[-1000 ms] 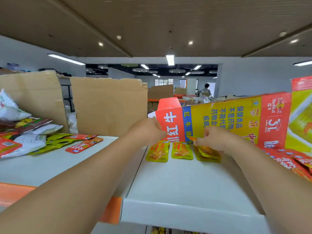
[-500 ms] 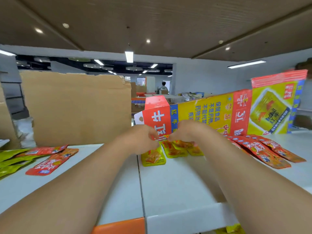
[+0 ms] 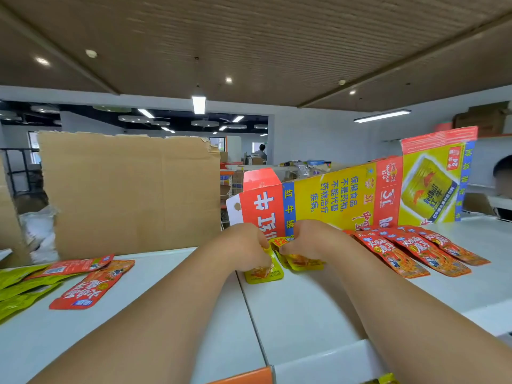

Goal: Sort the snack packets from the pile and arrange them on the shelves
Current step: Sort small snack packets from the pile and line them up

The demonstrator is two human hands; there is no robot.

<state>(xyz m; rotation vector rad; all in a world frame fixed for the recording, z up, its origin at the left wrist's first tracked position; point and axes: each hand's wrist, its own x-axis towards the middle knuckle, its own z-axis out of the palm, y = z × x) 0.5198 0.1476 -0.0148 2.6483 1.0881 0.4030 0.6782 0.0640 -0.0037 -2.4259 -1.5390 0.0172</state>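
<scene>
Both hands meet on the white shelf [image 3: 304,314], just before the flattened Red Bull carton [image 3: 332,198]: the left hand [image 3: 243,245] pinches a yellow snack packet [image 3: 263,274] lying flat, and the right hand [image 3: 307,239] pinches the overlapping yellow packets [image 3: 304,263] beside it, with red packets [image 3: 410,250] fanned out to the right

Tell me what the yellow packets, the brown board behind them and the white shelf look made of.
Yellow packets: glossy plastic film, probably; they shine and have flat sealed edges.
Brown board: plain corrugated cardboard, matt, with a torn, ragged top edge.
White shelf: smooth, painted-looking, likely metal, though the pictures cannot settle it.
</scene>
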